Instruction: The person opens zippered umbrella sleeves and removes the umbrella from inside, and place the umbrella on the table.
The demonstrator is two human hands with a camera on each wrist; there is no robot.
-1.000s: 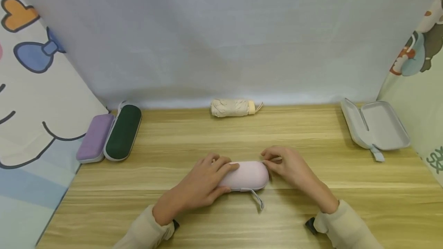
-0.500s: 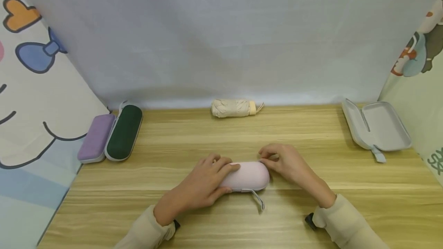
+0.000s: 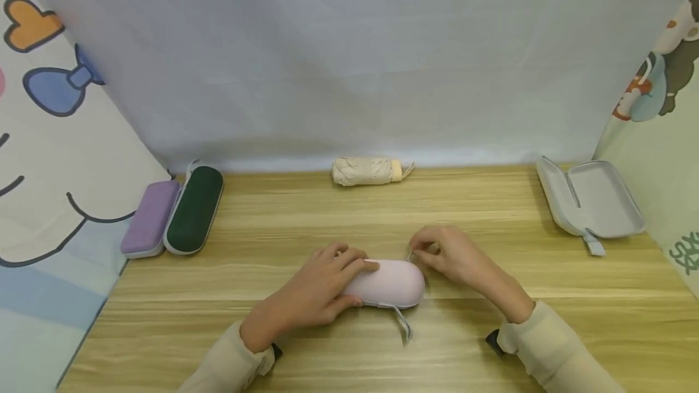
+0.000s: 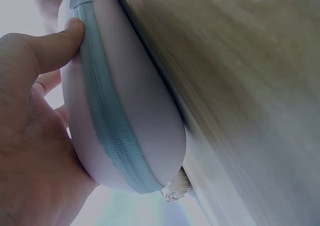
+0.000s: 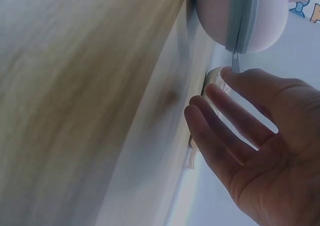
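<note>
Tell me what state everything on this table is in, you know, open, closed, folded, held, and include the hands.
Pink case: lid down; whether fully zipped I can't tell.
Zipper pull: pinched by the right hand.
Left hand: holding the pink case.
Gray case: open, spread flat.
Green case: looks closed.
Purple case: looks closed.
Umbrella: folded up, lying on its side.

A hand could pass between the pink case (image 3: 390, 284) and the far umbrella (image 3: 363, 171). The left hand (image 3: 322, 287) blocks the case's left end, the right hand (image 3: 450, 256) its far-right corner; a green case (image 3: 195, 210) obstructs the far left.
</note>
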